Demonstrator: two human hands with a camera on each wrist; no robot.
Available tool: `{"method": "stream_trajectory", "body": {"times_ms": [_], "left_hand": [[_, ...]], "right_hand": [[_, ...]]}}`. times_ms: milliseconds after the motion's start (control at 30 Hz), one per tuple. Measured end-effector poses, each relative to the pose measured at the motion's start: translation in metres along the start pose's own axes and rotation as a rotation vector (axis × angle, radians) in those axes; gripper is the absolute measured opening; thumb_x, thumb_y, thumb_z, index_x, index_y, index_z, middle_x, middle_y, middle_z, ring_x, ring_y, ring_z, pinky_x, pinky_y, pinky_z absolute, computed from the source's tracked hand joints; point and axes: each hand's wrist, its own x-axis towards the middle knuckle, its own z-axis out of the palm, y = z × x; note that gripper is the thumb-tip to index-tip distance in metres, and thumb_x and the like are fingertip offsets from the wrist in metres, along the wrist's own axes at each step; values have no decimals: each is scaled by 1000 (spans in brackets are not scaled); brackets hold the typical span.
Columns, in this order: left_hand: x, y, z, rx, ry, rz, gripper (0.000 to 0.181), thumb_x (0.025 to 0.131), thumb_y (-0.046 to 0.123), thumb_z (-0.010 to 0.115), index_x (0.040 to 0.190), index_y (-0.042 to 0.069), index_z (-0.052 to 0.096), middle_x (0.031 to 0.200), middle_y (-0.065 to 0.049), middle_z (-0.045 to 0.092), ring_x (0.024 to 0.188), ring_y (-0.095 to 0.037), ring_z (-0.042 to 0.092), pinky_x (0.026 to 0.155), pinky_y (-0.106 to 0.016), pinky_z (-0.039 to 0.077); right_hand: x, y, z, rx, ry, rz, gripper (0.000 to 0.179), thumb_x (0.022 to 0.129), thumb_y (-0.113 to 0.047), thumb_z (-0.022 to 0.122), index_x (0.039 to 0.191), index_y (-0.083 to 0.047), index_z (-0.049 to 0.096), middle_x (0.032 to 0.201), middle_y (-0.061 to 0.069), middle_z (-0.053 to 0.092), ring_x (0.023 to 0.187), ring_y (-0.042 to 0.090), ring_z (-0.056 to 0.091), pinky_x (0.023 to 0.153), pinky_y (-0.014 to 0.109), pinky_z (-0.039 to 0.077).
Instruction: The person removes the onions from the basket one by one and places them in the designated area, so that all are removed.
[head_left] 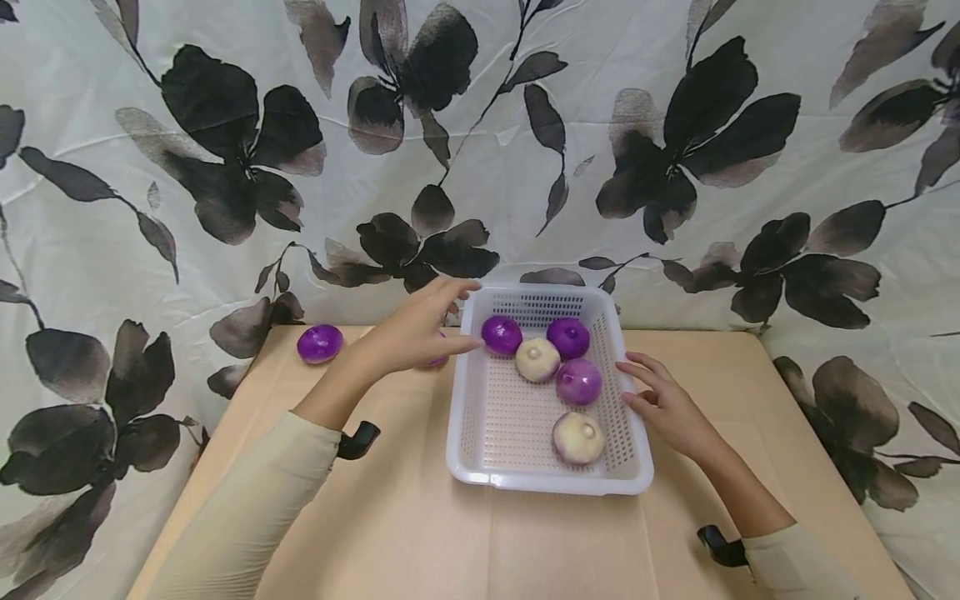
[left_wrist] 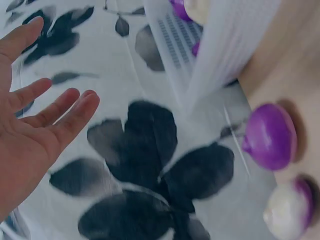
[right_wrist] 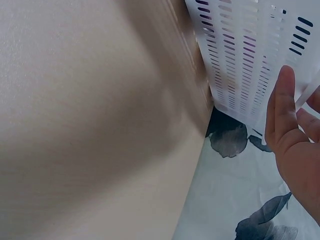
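A white plastic basket (head_left: 551,481) stands on the table, holding purple onions (head_left: 579,382) and pale, partly white ones (head_left: 578,437). My left hand (head_left: 416,333) hovers at the basket's left rim, fingers spread and holding nothing; in the left wrist view its palm (left_wrist: 30,120) is apart from the basket. At the right rim my right hand (head_left: 667,408) holds the basket, with the edge between its fingers in the right wrist view. A purple onion (head_left: 320,343) lies left of my left arm. Another onion (head_left: 435,361) is mostly hidden beneath my left hand.
The light wooden table (head_left: 405,517) ends at the back against a white cloth (head_left: 540,242) with dark flowers. Beside the table's edge in the left wrist view lie a purple onion (left_wrist: 271,137) and a white-and-purple one (left_wrist: 289,210).
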Motion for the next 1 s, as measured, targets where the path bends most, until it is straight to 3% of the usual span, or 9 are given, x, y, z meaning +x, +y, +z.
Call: {"method": "stream_trajectory", "body": {"times_ms": [333,533,700,833,1000], "left_hand": [[41,26,40,35,-197,134,63,88,40,81,137,6,59,125,-10,67,118,-22,62,103,-38,52],[54,31,68,-103,-341,107,61,85,37,84,134,10,61,119,-6,67,110,-21,65,92,-30,55],[64,31,90,-180,-426,93,62,82,35,87,132,10,61,117,-6,68,111,-27,67,90,-24,54],[70,33,104,-138,-491,103,65,82,33,88,135,9,61,122,-11,70,111,-26,68,88,-24,55],[72,39,120,-68,-591,97,71,81,30,89,142,8,59,137,-14,66,125,-26,64,100,-28,54]], "right_hand": [[1,-1,0,-18,7,9,52,101,1,60,150,8,44,163,30,23,89,29,73,73,20,60],[0,-1,1,-18,3,10,52,101,0,61,150,8,44,163,29,23,90,30,73,73,20,60],[-3,-4,0,-24,5,22,53,101,-1,61,150,7,44,163,28,23,91,32,73,73,19,60],[-4,-5,1,-22,3,26,53,101,-1,61,151,7,43,163,28,22,92,33,73,74,19,60],[-5,-7,3,-21,3,13,52,101,0,61,150,9,44,163,30,23,91,33,73,73,20,60]]}}
